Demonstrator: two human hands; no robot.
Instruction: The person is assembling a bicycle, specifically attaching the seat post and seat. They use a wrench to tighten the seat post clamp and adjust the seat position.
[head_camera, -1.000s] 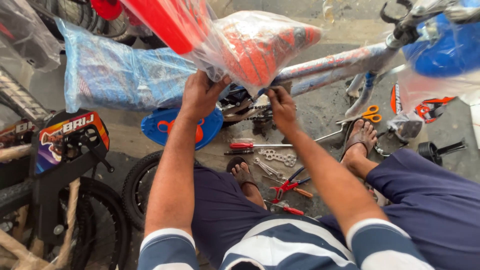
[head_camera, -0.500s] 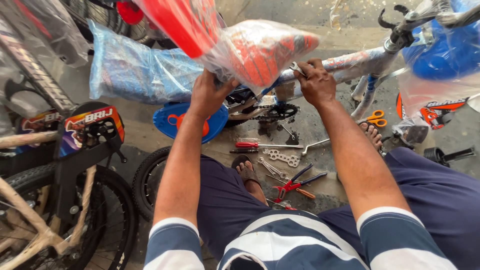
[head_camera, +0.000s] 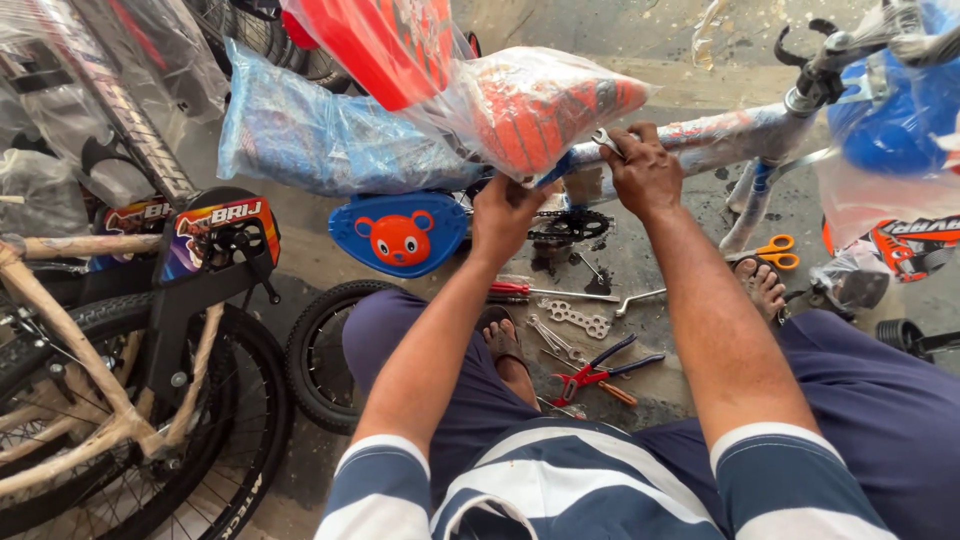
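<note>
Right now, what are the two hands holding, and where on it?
The right hand grips a small metal spanner by its shaft, against the plastic-wrapped bicycle frame tube. The left hand reaches under the plastic-wrapped orange saddle; its hold is hidden.

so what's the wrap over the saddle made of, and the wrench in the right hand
Wrap over the saddle: seems thin clear plastic film, glossy; it crinkles, catches glare, and the orange saddle shows through. Wrench in the right hand: looks like bare polished metal, silvery and shiny, though only its open end shows above the fingers. The left hand touches the wrap's lower edge.
</note>
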